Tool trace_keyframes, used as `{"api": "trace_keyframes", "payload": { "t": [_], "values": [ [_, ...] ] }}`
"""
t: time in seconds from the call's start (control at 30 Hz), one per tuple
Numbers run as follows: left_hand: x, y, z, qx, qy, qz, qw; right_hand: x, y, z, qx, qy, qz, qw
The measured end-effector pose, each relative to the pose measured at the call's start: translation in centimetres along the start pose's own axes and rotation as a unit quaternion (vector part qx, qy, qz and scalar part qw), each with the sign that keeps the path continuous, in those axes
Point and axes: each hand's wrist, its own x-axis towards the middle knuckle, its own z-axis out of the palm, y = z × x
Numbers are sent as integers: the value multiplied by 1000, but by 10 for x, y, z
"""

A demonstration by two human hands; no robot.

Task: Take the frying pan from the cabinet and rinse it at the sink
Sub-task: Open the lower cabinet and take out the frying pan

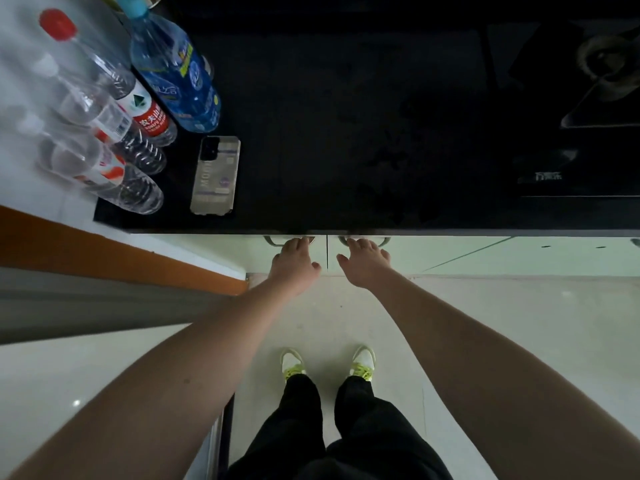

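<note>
Two pale cabinet doors (450, 254) sit shut below the black countertop (346, 133), split by a thin vertical seam. My left hand (294, 265) reaches the metal handle (273, 241) of the left door, fingertips on it. My right hand (363, 265) reaches the handle (384, 241) of the right door in the same way. The fingers of both hands hide under the counter's edge, so the grip does not show. No frying pan and no sink are in view.
Several plastic water bottles (138, 116) and a phone (216, 174) stand at the counter's left end. A gas hob (588, 98) fills the right end. An orange-edged ledge (104, 251) lies to the left. My feet (327, 365) stand on pale floor tiles.
</note>
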Motion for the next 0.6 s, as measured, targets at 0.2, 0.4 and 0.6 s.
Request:
{"api": "trace_keyframes", "payload": {
  "t": [0.2,0.4,0.6],
  "values": [
    [-12,-12,12,-88,-20,-23,996,-22,11,19,-86,21,-33,996],
    [-53,-10,17,-134,-58,-77,986,-45,23,30,-106,13,-50,993],
    [-87,-17,26,-186,-64,-110,974,-75,35,41,-35,-10,-26,999]
  ]
}}
